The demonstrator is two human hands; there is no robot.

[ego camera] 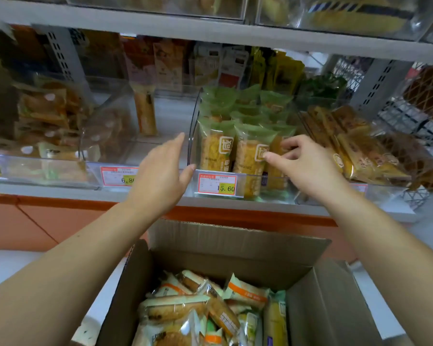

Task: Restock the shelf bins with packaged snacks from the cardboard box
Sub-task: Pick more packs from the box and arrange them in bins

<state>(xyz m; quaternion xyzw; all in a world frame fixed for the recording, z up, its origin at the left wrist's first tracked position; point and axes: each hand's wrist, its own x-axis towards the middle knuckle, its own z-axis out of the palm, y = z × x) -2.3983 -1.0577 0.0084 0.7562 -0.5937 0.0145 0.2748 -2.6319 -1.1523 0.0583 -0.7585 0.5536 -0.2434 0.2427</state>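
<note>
A clear plastic bin (194, 131) on the middle shelf holds several green-topped snack packets (216, 151) standing upright. My left hand (164, 168) is open, thumb and fingers spread against the bin's left wall. My right hand (303, 162) reaches into the bin's right side, its fingertips touching a packet (276, 148) at the front row; whether it pinches the packet I cannot tell. Below, an open cardboard box (235, 245) holds several mixed packaged breads (205, 313).
Neighbouring bins hold orange-wrapped snacks (48, 116) on the left and golden packets (355, 146) on the right. Price tags (218, 184) hang on the shelf edge. A wire rack (410, 113) stands far right. An upper shelf (210, 33) overhangs the bins.
</note>
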